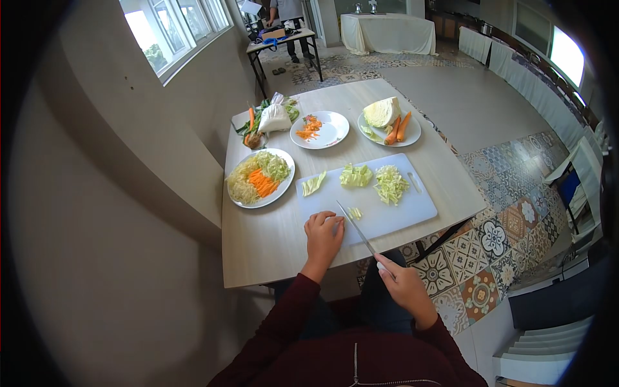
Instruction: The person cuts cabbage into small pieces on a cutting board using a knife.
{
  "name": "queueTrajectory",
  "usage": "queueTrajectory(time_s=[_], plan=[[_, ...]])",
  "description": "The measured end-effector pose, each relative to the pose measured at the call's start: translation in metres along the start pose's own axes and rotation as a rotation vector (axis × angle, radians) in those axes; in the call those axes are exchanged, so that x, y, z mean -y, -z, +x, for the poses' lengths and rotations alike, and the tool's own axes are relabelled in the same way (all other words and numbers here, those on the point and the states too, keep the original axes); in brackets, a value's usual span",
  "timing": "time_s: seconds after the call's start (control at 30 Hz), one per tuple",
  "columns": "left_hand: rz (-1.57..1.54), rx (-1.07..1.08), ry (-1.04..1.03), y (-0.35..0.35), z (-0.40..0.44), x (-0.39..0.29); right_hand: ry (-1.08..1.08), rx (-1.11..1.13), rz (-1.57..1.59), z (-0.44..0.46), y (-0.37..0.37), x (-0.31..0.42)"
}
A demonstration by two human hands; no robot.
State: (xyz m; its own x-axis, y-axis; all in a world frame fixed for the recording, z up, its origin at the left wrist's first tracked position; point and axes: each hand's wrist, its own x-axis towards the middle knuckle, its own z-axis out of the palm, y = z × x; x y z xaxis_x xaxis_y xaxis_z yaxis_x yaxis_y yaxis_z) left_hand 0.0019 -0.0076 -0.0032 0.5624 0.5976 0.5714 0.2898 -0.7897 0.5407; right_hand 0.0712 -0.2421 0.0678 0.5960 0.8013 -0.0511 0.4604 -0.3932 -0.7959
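My right hand (pixel 403 284) is closed around the handle of a knife (pixel 358 231), whose blade slants up and left over the white cutting board (pixel 412 209). On the board's near left part rests my left hand (pixel 324 237), fingers curled down beside the blade; whatever lies under them is hidden. Just right of the blade are a few small cut strips of cabbage (pixel 355 212). Farther back on the board lie a flat cabbage piece (pixel 314 184), a stack of cabbage leaves (pixel 356 175) and a heap of shredded cabbage (pixel 391 185).
Left of the board is a plate (pixel 288 178) of shredded vegetables. Behind stand a plate with orange pieces (pixel 332 132), a plate with half a cabbage (pixel 382 112) and carrots (pixel 403 127), and a white bag (pixel 275 119) among vegetables. A person (pixel 288 13) stands at a far table.
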Motion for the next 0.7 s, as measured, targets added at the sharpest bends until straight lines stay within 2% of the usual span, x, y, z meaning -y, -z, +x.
queueTrajectory(time_s=[0.43,0.7], plan=[[-0.066,-0.054,0.094,-0.004,-0.001,0.007,-0.028,0.088,0.185,-0.005,0.005,0.011],[-0.006,-0.014,0.052,-0.005,-0.001,0.008,-0.022,0.119,0.17,-0.005,0.001,0.01]])
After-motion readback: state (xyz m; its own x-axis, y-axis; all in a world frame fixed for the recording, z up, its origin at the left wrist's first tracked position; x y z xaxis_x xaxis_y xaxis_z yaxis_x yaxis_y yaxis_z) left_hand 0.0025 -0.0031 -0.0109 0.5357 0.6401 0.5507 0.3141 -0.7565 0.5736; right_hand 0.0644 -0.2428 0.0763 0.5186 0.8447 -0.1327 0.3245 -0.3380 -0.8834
